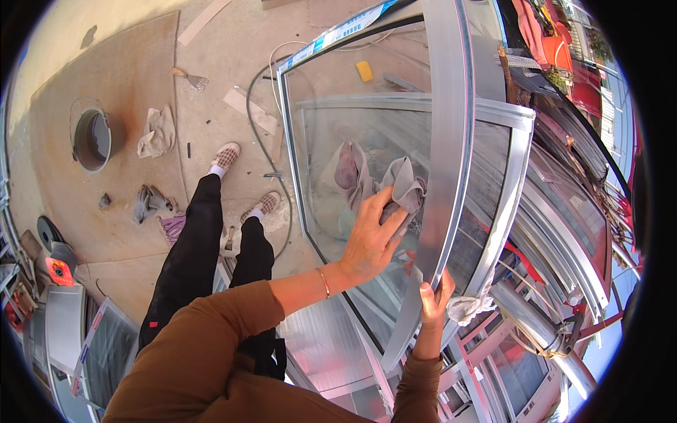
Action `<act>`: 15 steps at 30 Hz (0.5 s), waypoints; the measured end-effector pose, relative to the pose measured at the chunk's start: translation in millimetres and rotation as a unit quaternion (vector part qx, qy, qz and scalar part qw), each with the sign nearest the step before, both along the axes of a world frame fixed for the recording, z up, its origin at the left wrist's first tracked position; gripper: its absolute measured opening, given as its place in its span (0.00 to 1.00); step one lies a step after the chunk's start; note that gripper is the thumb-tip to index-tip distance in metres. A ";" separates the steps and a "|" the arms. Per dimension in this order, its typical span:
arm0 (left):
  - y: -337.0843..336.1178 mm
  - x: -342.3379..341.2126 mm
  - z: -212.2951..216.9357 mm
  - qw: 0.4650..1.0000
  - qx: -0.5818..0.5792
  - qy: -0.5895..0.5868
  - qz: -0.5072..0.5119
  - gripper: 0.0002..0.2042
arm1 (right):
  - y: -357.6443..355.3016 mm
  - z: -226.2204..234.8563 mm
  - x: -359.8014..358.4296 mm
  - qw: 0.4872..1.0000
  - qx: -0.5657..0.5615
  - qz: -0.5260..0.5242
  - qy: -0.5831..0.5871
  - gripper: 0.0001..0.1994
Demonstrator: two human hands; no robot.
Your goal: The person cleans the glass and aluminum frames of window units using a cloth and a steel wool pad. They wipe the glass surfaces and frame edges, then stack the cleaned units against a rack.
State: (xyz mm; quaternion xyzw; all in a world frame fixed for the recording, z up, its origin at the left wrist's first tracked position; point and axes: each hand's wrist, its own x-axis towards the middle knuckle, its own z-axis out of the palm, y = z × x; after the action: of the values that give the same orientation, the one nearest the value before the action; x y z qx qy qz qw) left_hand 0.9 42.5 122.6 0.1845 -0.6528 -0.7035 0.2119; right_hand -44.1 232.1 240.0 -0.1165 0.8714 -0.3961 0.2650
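A glazed metal window sash (451, 134) stands tilted in front of me, with blue-and-white tape along its far edge. My left hand (370, 236), a thin bracelet at the wrist, presses a grey cloth (405, 185) against the glass (331, 120) near the metal side rail. The fingers are curled round the cloth, and a reflection of it shows in the pane. Lower down, my right hand (435, 299) grips the edge of that side rail, thumb toward me; its fingers are partly hidden behind the rail.
More framed panes (518, 176) and metal profiles (564, 240) lean at the right. A whitish rag (469, 308) hangs beside my right hand. On the floor at left are a bucket (94, 139), crumpled cloths (156, 132), a scraper (192, 79) and a hose (252, 116). A yellow block (364, 71) lies beyond.
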 end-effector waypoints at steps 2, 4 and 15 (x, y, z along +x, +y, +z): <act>48.3 45.8 15.7 0.998 0.044 -0.028 -0.045 0.28 | 1.7 1.1 -4.7 0.999 0.023 0.016 0.034 0.38; 75.9 53.8 13.0 0.997 0.070 -0.038 -0.010 0.28 | 3.5 1.8 -8.8 0.999 0.032 0.027 0.009 0.39; -66.5 -105.3 -86.4 0.966 -0.016 -0.080 0.245 0.29 | -6.6 -5.7 -0.8 0.999 0.011 -0.002 -0.034 0.45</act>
State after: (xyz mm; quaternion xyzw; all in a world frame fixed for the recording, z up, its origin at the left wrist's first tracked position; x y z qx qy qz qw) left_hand -104.3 -23.9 36.1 0.3907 -0.6137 -0.6028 0.3277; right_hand -44.9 225.5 234.3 -0.0986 0.8666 -0.3904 0.2949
